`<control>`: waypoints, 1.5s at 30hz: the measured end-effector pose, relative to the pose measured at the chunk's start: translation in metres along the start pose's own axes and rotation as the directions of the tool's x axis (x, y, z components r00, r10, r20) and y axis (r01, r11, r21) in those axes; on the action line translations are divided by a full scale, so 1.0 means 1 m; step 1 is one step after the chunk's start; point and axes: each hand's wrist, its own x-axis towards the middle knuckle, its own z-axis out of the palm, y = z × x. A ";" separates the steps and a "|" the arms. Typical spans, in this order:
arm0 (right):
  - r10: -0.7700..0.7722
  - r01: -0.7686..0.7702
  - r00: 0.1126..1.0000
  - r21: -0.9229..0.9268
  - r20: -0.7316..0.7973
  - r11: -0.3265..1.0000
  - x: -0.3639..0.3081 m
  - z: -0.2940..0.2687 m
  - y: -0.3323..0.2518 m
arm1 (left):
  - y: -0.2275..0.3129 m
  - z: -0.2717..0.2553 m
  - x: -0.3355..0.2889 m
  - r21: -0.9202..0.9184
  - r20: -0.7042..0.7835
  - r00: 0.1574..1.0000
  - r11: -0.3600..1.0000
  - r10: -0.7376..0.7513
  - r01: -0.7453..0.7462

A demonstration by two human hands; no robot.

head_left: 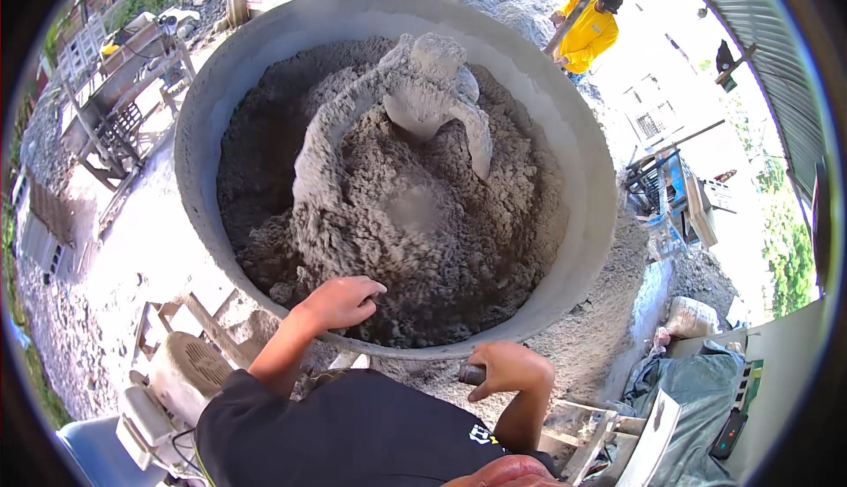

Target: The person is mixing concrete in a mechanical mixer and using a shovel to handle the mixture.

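A large round mixer pan fills the middle of the view. Inside it lies wet grey concrete mix, partly smeared by motion. Thick cement-coated mixing arms rise from the centre. My left hand is over the near rim, above the mix; its fingers are curled in, and the palm side is hidden. Just outside the rim, to the right, my right hand is wrapped round a short dark cylindrical piece, its far end hidden in the fist.
A grey motor with a vented cover stands by my left elbow. Beyond the pan, a person in a yellow shirt stands near a slanting pole. A blue-framed machine is at right, with a tarp nearer me.
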 end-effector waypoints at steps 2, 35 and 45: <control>0.025 -0.025 1.000 0.008 0.003 1.000 0.004 0.004 -0.005 | 0.002 -0.002 0.001 0.007 -0.076 0.996 0.999 0.042 -0.041; -0.164 0.151 0.966 -0.079 -0.198 0.985 -0.158 0.199 0.026 | 0.062 0.064 -0.011 0.227 -0.333 0.783 0.761 -0.526 0.608; -0.127 0.156 0.955 0.092 -0.266 0.983 -0.229 0.313 0.064 | 0.074 0.075 0.005 0.346 -0.403 0.662 0.564 -0.632 0.750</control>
